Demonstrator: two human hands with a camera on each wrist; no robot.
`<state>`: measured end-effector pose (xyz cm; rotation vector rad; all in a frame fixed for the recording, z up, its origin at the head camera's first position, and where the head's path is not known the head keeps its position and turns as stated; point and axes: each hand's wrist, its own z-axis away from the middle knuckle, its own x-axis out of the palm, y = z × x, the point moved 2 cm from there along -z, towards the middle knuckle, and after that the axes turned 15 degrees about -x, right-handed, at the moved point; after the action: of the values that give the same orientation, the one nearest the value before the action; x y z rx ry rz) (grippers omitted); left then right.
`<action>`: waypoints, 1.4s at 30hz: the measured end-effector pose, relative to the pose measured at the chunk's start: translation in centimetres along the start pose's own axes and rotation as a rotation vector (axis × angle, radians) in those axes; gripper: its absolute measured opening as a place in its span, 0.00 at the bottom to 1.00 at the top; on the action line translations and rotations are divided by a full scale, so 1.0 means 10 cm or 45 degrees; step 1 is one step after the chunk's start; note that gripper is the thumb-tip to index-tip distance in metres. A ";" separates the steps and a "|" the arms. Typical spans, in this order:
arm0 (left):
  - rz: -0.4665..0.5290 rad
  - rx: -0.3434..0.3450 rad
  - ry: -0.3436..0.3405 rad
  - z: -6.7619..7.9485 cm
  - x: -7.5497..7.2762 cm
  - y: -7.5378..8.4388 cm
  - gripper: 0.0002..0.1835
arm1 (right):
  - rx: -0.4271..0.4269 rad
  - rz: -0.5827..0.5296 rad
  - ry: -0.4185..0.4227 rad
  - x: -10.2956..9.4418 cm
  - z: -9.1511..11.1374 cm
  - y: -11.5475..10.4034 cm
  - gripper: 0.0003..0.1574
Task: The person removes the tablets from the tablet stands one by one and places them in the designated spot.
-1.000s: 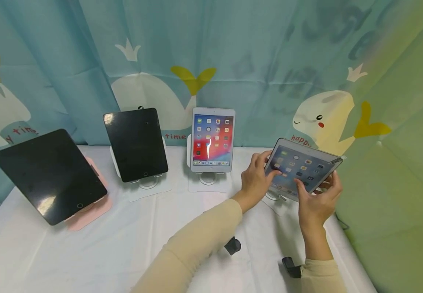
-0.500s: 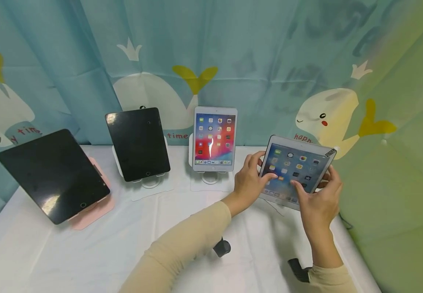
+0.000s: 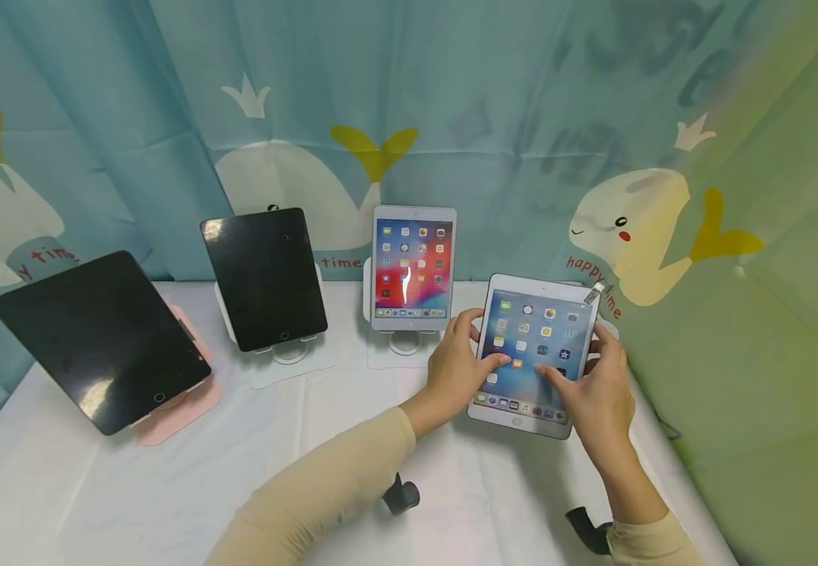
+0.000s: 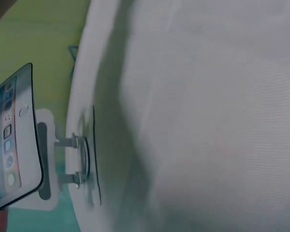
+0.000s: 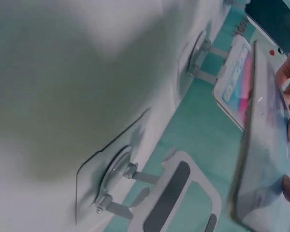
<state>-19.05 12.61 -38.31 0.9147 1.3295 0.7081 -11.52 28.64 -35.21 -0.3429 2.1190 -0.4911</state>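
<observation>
Both hands hold a white-framed tablet (image 3: 525,326) with a lit screen of app icons, raised over the right part of the table. The left hand (image 3: 451,373) grips its left edge, thumb on the screen. At the right edge is the right hand (image 3: 602,397), its thumb also across the screen and its fingers behind. A small patterned tag (image 3: 593,294) sticks out at the tablet's top right corner. Behind the tablet, the right wrist view shows a white tablet stand (image 5: 176,193) with grey pads, standing on the table with nothing on it.
Another white tablet (image 3: 414,267), screen lit, leans on a white stand at the back middle. Farther left, a black tablet (image 3: 265,279) rests on a white stand and a larger black one (image 3: 101,338) on a pink stand (image 3: 177,417). A printed curtain (image 3: 494,102) hangs behind the white-covered table (image 3: 253,464).
Both hands have carried the tablet left and toward the person, away from its place by the right-hand stand. It has turned to face the head camera more squarely. The other tablets stay put.
</observation>
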 end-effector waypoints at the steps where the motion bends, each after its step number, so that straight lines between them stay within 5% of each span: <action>1: 0.016 -0.028 -0.021 0.02 -0.02 -0.03 0.38 | 0.012 -0.015 -0.037 0.01 0.00 0.00 0.57; 13: 0.143 -0.164 -0.172 0.18 -0.15 -0.34 0.36 | -0.011 -0.087 -0.453 0.17 0.02 0.03 0.57; 29: 0.099 -0.171 -0.265 0.36 -0.17 -0.75 0.37 | 0.007 -0.156 -0.637 0.49 0.21 0.03 0.59; 42: 0.198 -0.319 -0.325 0.50 -0.16 -0.97 0.35 | -0.034 -0.213 -0.727 0.74 0.32 0.08 0.58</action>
<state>-15.01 5.76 -45.92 0.8781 0.9287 0.8280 -13.01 25.59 -42.53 -0.6017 1.5506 -0.4015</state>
